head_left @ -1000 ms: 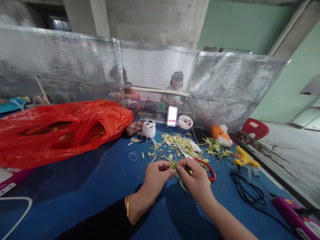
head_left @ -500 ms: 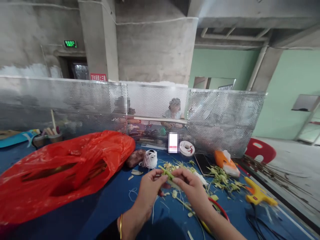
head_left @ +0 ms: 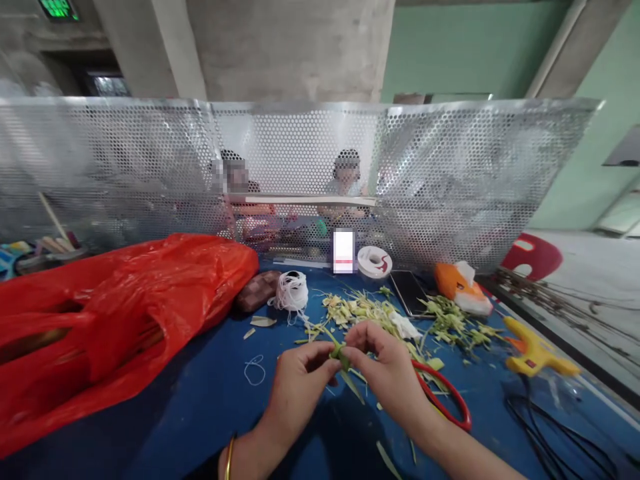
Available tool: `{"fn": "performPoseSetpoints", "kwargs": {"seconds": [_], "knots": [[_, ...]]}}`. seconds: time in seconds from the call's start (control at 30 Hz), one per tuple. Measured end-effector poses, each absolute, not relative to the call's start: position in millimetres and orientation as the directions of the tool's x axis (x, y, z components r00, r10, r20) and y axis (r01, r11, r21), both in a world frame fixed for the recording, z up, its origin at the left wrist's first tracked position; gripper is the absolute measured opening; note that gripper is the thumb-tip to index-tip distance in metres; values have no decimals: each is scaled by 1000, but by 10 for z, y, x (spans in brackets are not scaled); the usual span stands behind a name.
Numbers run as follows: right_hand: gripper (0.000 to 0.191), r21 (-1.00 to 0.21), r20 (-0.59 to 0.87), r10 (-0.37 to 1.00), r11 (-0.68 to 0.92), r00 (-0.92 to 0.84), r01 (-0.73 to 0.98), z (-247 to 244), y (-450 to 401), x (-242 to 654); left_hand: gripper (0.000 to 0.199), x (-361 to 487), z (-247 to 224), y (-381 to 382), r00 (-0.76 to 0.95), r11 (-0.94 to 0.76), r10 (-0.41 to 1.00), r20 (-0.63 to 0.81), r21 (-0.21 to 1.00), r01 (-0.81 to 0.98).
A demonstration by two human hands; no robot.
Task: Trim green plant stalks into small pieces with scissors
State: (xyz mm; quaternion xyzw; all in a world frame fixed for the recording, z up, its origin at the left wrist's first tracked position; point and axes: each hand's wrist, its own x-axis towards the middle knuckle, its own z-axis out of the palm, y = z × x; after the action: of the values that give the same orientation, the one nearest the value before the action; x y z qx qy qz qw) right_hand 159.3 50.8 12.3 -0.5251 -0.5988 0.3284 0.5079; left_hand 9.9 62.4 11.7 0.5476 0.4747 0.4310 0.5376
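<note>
Both the left hand (head_left: pixel 301 381) and the right hand (head_left: pixel 384 365) pinch the green leaf strip (head_left: pixel 341 357), just left of the red-handled scissors (head_left: pixel 466 415); uneven fingertip pressure might split it or loosen its folds.

Left hand (head_left: pixel 301 383) in from 7 o'clock, gold bangle at wrist, dark sleeve. Right hand (head_left: pixel 383 365) in from 5 o'clock, forearm bare. Both pinching, thumbs to fingers, fingertips meeting near centre.

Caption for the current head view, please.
Left hand and right hand pinch a green plant piece above a blue table, near red-handled scissors and scattered green trimmings.
</note>
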Motion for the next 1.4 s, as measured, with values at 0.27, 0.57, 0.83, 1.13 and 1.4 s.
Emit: {"fn": "performPoseSetpoints", "kwargs": {"seconds": [0.27, 0.57, 0.83, 1.13, 1.4], "knots": [[12, -860, 365, 929, 363, -66, 359, 175, 500, 1615, 31, 83, 170, 612, 85, 155, 985, -148, 985, -80], [4, -808, 478, 878, 455, -34, 373, 162, 465, 1654, 21, 88, 182, 572, 165, 88, 983, -76, 994, -68], [2, -857, 409, 909, 353, 78, 375, 198, 462, 1640, 19, 116, 183, 543, 192, 57, 980, -51, 998, -26], [25, -974, -127, 979, -154, -162, -164, 233, 544, 1760, 18, 113, 219, 526, 364, 124, 923, -127, 992, 30], [24, -982, -35, 995, -17, 92, -189, 164, 601, 1769, 14, 122, 233, 482, 538, 120, 825, -174, 984, 135]]}}
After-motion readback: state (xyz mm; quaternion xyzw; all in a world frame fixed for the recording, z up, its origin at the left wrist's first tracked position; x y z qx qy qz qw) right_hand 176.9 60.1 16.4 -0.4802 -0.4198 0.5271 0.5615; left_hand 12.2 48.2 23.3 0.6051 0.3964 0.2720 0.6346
